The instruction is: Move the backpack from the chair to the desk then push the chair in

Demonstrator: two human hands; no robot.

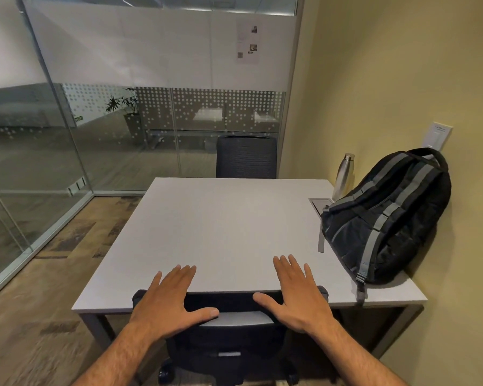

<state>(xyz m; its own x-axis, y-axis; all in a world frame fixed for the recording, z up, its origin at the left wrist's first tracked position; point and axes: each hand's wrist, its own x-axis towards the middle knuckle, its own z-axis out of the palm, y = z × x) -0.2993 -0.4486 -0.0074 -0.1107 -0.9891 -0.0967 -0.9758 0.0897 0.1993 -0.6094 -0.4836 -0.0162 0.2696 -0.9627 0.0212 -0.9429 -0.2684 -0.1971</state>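
The black backpack [388,218] with grey stripes stands on the right side of the white desk [221,232], leaning against the yellow wall. The black office chair [229,305] sits at the desk's near edge, its backrest top against the desktop edge and its seat under the desk. My left hand [170,302] lies flat, fingers spread, over the left end of the backrest top. My right hand [293,296] lies flat the same way over the right end. Neither hand's fingers curl around anything.
A steel water bottle [343,176] stands behind the backpack by the wall, beside a recessed cable box [319,204] in the desk. A second black chair [246,157] is at the desk's far side. Glass partitions [95,121] close off the left and the back.
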